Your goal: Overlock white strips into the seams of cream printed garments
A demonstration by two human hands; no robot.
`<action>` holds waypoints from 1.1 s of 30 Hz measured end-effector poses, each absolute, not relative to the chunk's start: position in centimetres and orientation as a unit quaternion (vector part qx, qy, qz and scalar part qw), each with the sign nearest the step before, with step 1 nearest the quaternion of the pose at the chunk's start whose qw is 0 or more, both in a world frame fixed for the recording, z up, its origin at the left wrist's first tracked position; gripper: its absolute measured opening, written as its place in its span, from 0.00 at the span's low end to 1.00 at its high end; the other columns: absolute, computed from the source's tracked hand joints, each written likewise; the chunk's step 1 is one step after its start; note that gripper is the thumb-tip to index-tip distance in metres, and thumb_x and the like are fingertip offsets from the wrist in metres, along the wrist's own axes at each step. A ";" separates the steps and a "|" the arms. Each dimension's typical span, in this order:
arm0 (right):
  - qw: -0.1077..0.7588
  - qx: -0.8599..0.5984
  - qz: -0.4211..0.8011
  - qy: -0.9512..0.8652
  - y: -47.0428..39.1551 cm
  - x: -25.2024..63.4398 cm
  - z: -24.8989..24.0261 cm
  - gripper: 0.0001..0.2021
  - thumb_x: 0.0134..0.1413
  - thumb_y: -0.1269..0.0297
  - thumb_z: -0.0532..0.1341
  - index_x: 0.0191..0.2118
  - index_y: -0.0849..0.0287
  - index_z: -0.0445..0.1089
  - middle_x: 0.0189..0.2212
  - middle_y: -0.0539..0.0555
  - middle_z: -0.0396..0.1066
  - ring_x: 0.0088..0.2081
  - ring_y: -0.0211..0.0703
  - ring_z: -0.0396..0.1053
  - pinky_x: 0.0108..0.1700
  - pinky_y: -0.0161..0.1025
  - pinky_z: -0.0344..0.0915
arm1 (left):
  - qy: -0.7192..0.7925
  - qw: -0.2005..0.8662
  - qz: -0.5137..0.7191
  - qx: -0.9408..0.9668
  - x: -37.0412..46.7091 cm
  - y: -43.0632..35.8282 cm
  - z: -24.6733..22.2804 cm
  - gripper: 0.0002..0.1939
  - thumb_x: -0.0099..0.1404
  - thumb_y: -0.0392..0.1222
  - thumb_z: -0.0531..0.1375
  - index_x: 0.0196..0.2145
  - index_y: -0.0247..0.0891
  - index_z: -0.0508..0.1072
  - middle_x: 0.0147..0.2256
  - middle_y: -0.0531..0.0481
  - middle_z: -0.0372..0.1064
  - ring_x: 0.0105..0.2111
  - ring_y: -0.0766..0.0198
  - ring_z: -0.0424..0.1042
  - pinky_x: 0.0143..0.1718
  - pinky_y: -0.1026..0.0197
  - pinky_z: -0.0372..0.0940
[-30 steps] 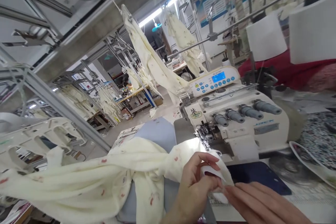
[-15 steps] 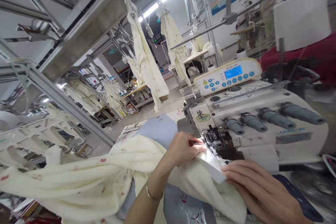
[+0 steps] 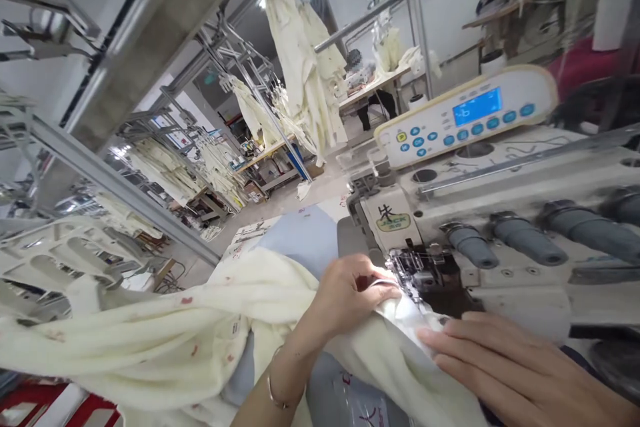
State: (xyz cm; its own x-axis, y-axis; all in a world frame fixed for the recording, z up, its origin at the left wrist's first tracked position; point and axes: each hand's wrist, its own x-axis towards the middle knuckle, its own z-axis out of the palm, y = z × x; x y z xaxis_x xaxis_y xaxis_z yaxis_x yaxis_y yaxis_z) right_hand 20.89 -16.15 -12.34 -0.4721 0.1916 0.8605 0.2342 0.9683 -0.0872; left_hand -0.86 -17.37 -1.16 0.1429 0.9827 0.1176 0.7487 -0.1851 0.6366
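A cream garment (image 3: 165,333) with small red motifs stretches from the left across the work surface to an overlock sewing machine (image 3: 505,213). My left hand (image 3: 353,290) pinches the garment's edge just in front of the lit presser foot (image 3: 413,280). My right hand (image 3: 505,363) lies with fingers stretched out on the fabric to the right of the foot, its fingertips touching a pale strip along the edge. The right thumb cannot be made out clearly. Under the bright lamp the needle and the seam are hard to see.
The machine's control panel (image 3: 467,117) has a lit blue screen. A metal rail (image 3: 150,33) runs overhead at the left, and cream garments (image 3: 300,53) hang beyond the machine. A person (image 3: 355,70) sits at a far table. Red bins (image 3: 35,407) stand at lower left.
My view has shifted closer to the machine. The hanging garment beyond it has swung or moved rightward. My right hand has slid along the fabric edge, where less of the pale strip shows.
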 end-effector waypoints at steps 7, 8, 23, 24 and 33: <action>0.484 -0.143 -0.102 -0.857 -17.0 20.9 -12.4 0.13 0.63 0.72 0.53 0.50 0.59 0.68 0.53 0.50 0.69 0.58 0.44 0.61 0.65 0.45 0.54 | 0.637 0.116 0.181 0.740 -0.5 -18.6 -0.5 0.11 0.60 0.39 0.59 0.21 0.36 0.68 0.20 0.56 0.61 0.21 0.70 0.56 0.25 0.64 0.47; 0.491 -0.146 -0.093 -0.854 -17.2 20.7 -12.5 0.13 0.61 0.72 0.54 0.50 0.60 0.68 0.53 0.50 0.69 0.58 0.44 0.61 0.65 0.46 0.54 | 0.645 0.112 0.174 0.736 -0.4 -18.7 -0.4 0.13 0.60 0.40 0.58 0.19 0.36 0.64 0.18 0.57 0.58 0.20 0.71 0.53 0.24 0.64 0.45; 0.560 -0.188 -0.060 -0.804 -18.1 18.5 -11.6 0.10 0.52 0.79 0.56 0.39 0.62 0.67 0.39 0.53 0.74 0.41 0.41 0.70 0.47 0.40 0.69 | 0.687 0.173 0.233 0.666 0.4 -17.5 -0.7 0.17 0.53 0.39 0.59 0.17 0.38 0.53 0.16 0.59 0.51 0.20 0.71 0.49 0.23 0.64 0.43; 0.562 -0.199 -0.061 -0.801 -18.2 18.5 -11.6 0.10 0.52 0.79 0.56 0.39 0.61 0.67 0.39 0.52 0.74 0.41 0.40 0.70 0.47 0.39 0.68 | 0.689 0.175 0.243 0.660 0.6 -17.3 -0.9 0.18 0.53 0.39 0.60 0.17 0.38 0.52 0.16 0.59 0.50 0.20 0.71 0.49 0.23 0.64 0.43; 0.620 -0.268 0.047 -0.736 -18.8 16.9 -11.0 0.06 0.54 0.73 0.59 0.37 0.56 0.65 0.36 0.52 0.71 0.40 0.43 0.69 0.42 0.39 0.68 | 0.662 0.196 0.294 0.661 0.3 -15.5 -2.3 0.15 0.51 0.36 0.61 0.19 0.38 0.55 0.17 0.60 0.49 0.20 0.72 0.50 0.22 0.66 0.48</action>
